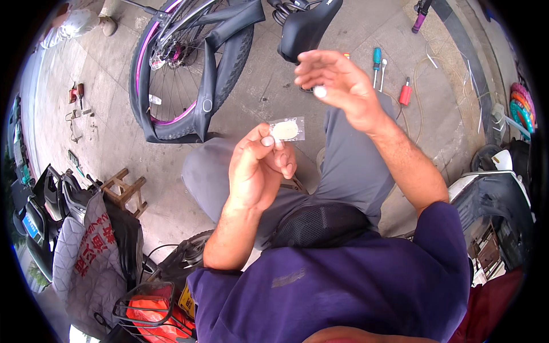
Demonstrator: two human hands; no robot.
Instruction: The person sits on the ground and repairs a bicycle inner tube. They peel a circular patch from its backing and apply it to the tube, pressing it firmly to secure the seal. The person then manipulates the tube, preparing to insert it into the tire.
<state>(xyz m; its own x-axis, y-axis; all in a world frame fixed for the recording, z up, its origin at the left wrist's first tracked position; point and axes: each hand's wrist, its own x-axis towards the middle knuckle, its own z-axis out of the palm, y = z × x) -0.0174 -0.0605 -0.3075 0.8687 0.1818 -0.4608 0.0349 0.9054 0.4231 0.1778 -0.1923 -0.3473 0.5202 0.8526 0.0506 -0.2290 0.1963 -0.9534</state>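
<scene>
Between the thumb and fingers of my left hand point(257, 168) is a small clear square packet point(286, 128) with a pale oval piece in it. My right hand point(337, 86) is raised above and to the right, fingers apart and loosely curved, holding nothing visible. Beyond my hands a bicycle's rear or front wheel point(174, 98) lies with a loose black inner tube or tyre point(201, 117) against it, and a black saddle point(299, 31) is at the top middle.
Screwdrivers point(377, 58), a red cylinder point(405, 92) and thin cords lie right. Scattered tools point(76, 92) and a wooden stool point(123, 191) stand left. Scooters with a quilted cover point(74, 257) and an orange-filled basket point(148, 314) border me. Another person's leg point(80, 28) shows top left.
</scene>
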